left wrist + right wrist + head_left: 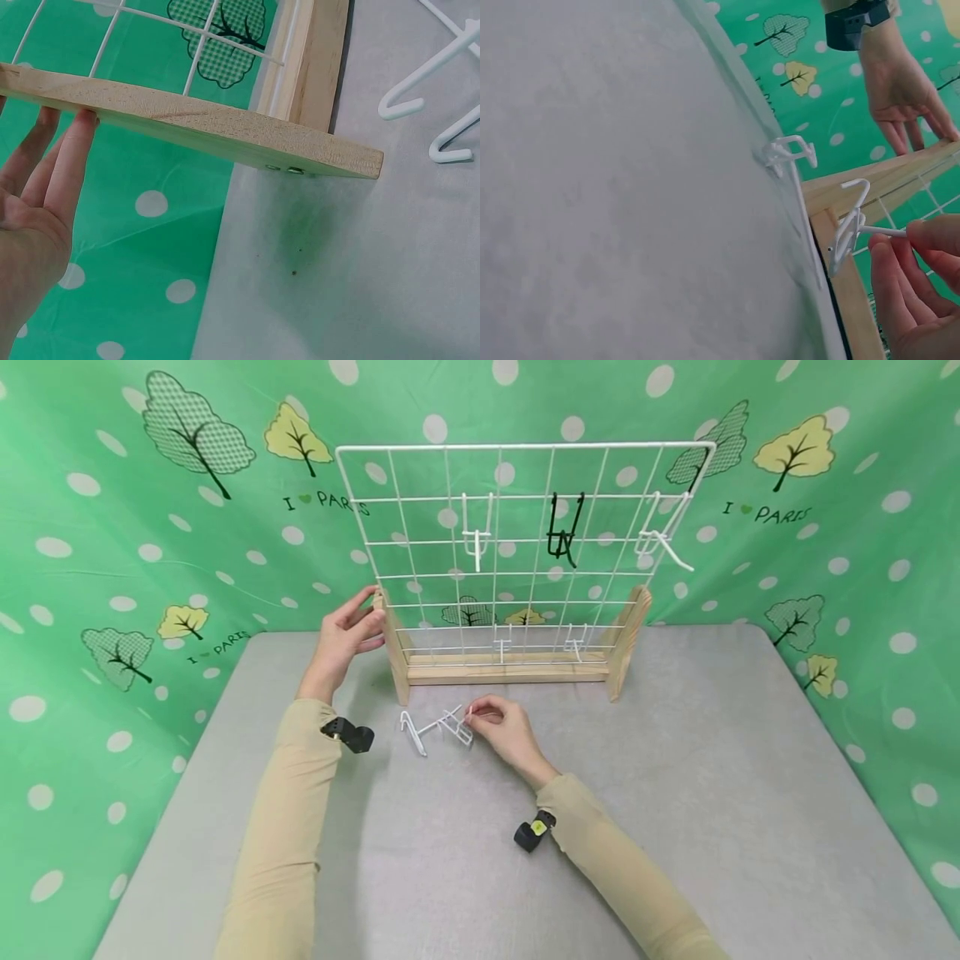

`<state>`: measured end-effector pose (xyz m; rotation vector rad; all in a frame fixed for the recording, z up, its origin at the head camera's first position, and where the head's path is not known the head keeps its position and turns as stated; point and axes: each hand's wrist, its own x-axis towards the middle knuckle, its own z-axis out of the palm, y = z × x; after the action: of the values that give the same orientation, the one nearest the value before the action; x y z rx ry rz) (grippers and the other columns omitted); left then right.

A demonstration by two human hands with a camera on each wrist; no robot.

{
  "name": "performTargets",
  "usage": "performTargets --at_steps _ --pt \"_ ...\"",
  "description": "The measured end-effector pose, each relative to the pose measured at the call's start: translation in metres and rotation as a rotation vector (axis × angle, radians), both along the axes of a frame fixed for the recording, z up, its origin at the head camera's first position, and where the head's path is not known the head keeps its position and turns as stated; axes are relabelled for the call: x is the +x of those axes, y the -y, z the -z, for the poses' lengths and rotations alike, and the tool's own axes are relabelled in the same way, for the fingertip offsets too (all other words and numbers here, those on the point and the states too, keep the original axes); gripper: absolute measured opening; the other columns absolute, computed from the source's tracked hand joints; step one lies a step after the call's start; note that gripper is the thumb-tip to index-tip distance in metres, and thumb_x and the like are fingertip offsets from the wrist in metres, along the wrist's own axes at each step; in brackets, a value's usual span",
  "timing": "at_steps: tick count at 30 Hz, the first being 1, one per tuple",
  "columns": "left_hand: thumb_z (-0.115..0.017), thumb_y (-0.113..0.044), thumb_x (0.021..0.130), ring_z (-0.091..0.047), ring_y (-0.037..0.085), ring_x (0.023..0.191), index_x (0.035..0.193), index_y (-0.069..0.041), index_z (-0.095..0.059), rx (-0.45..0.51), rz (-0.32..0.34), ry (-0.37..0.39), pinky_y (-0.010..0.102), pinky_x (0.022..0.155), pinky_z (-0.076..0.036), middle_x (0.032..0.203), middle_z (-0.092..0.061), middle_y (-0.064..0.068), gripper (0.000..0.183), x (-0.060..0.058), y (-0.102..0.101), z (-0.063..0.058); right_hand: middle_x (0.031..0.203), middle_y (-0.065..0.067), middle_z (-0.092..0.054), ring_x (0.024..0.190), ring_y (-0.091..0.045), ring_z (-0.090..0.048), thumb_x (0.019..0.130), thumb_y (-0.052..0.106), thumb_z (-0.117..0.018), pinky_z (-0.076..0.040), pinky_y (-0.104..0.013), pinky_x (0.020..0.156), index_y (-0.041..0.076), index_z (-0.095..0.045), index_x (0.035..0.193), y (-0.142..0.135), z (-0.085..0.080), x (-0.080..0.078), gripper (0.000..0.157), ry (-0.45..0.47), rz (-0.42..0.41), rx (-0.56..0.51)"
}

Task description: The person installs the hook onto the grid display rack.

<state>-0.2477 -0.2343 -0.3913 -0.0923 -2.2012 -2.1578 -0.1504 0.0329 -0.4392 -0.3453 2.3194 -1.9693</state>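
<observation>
A white wire grid (495, 539) stands upright in a wooden base (506, 674). My left hand (341, 639) holds the left wooden upright (393, 652), its fingers against the outer side in the left wrist view. My right hand (506, 731) is low in front of the base. Its thumb and fingertips pinch the prong of a white wire hook (847, 232), with the hook's frame pointing away from the hand. Beside it on the table lies another white wire hook (412, 735), its long prong reaching toward the held one.
On the grid's upper part hang a white hook (476, 537), a black hook (562, 535) and a white hook (656, 539). Two small white hooks, one left (502, 647) and one right (574, 646), hang low down. A green patterned cloth (187, 527) surrounds the grey table (750, 777).
</observation>
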Motion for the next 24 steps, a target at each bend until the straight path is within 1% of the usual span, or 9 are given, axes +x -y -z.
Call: performTargets --at_steps 1,5,7,8,12,19,24 --pt "-0.069 -0.024 0.092 -0.067 0.016 0.096 0.144 -0.018 -0.048 0.001 0.000 0.000 0.033 0.083 -0.057 0.143 -0.043 0.025 0.056 0.000 0.000 0.000 0.095 -0.028 -0.066 0.088 -0.033 -0.066 0.086 -0.010 -0.066 -0.058 -0.026 0.075 -0.017 -0.062 0.098 -0.001 -0.002 0.001 0.015 0.009 -0.005 -0.017" --pt "-0.068 -0.024 0.092 -0.067 0.017 0.098 0.144 -0.019 -0.048 -0.002 -0.002 0.002 0.032 0.082 -0.057 0.143 -0.042 0.025 0.056 0.000 0.000 0.000 0.095 -0.030 -0.065 0.088 -0.035 -0.067 0.086 -0.012 -0.064 -0.058 -0.027 0.075 -0.018 -0.061 0.098 -0.004 -0.008 0.001 0.014 0.026 -0.010 -0.081" --pt "-0.069 -0.024 0.092 -0.067 0.018 0.099 0.144 -0.019 -0.048 -0.008 -0.004 0.002 0.031 0.082 -0.057 0.143 -0.043 0.024 0.056 -0.001 0.000 0.001 0.095 -0.031 -0.065 0.087 -0.032 -0.067 0.086 -0.013 -0.063 -0.058 -0.026 0.075 -0.018 -0.061 0.098 -0.006 -0.009 0.000 0.014 0.038 -0.012 -0.111" --pt "-0.068 -0.025 0.092 -0.067 0.018 0.099 0.144 -0.020 -0.049 -0.010 -0.004 0.002 0.031 0.082 -0.057 0.143 -0.043 0.024 0.056 -0.001 0.000 0.001 0.096 -0.030 -0.065 0.086 -0.029 -0.068 0.086 -0.013 -0.063 -0.058 -0.023 0.074 -0.018 -0.061 0.098 -0.007 -0.010 -0.001 0.013 0.046 -0.008 -0.122" --pt "-0.068 -0.025 0.092 -0.067 0.017 0.099 0.144 -0.019 -0.049 -0.010 -0.003 0.002 0.030 0.081 -0.057 0.143 -0.043 0.024 0.056 -0.002 0.000 0.001 0.095 -0.029 -0.065 0.085 -0.024 -0.068 0.086 -0.014 -0.062 -0.059 -0.027 0.076 -0.018 -0.060 0.098 -0.009 -0.013 -0.002 0.013 0.037 0.002 -0.165" --pt "-0.068 -0.025 0.092 -0.067 0.018 0.099 0.144 -0.019 -0.048 -0.014 -0.003 0.001 0.029 0.081 -0.057 0.144 -0.042 0.024 0.056 -0.001 0.000 0.001 0.094 -0.031 -0.064 0.092 -0.042 -0.066 0.087 -0.014 -0.061 -0.059 -0.028 0.077 -0.019 -0.059 0.097 -0.011 -0.018 -0.002 0.012 -0.002 -0.004 -0.179" --pt "-0.068 -0.025 0.092 -0.067 0.017 0.098 0.144 -0.019 -0.048 -0.016 -0.005 0.002 0.029 0.080 -0.058 0.144 -0.042 0.024 0.056 -0.001 0.000 0.001 0.096 -0.032 -0.064 0.094 -0.045 -0.064 0.088 -0.013 -0.061 -0.058 -0.029 0.078 -0.020 -0.059 0.099 -0.012 -0.022 -0.002 0.013 -0.007 -0.011 -0.181"
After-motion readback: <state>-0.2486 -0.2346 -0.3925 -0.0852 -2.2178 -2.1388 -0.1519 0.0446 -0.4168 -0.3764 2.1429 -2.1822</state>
